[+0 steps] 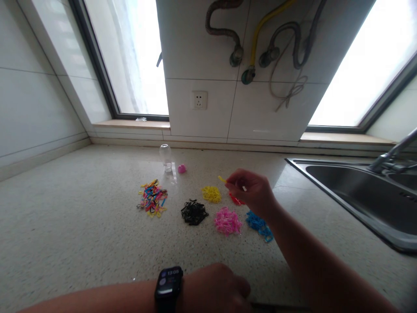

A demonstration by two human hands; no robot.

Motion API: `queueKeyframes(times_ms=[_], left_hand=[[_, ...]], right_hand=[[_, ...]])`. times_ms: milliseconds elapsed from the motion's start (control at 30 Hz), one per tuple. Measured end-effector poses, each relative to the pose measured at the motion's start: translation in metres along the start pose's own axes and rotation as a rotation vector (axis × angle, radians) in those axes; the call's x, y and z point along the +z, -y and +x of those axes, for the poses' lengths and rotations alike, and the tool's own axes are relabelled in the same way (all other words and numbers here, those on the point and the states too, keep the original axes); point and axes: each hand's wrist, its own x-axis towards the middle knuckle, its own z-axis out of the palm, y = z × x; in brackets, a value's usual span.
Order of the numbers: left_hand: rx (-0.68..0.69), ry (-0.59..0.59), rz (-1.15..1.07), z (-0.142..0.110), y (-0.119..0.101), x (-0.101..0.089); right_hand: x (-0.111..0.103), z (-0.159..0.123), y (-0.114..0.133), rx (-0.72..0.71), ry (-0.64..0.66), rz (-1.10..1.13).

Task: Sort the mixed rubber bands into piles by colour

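Apparently mid-sorting, my right hand (256,189) pinches a yellow band (222,179), needing precise release; left hand (215,287), near the table (97,248) edge, unclear.

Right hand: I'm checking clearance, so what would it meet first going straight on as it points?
Probably the small pink piece, though depth is unclear: the right hand might pass over it.

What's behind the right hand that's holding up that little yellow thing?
Part of a red pile peeks out past the right hand; any more of it is covered, so its full extent can't be seen. The forearm may also hide an edge of the blue pile.
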Motion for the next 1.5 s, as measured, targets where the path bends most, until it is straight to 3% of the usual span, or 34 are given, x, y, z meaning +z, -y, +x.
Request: queueKeyframes(times_ms=[667,1267,1500], left_hand=[[-0.036,0.094,-0.009,0.001,0.000,-0.001],[0.005,0.003,0.015,-0.001,0.000,0.003],[0.003,-0.018,0.018,-0.001,-0.001,0.006]], right_hand=[[0.003,-0.004,-0.003,-0.037,0.057,-0.060],[0.005,-0.003,-0.002,0.059,0.083,0.017],[0.011,-0.002,0.002,0.163,0.110,0.112]])
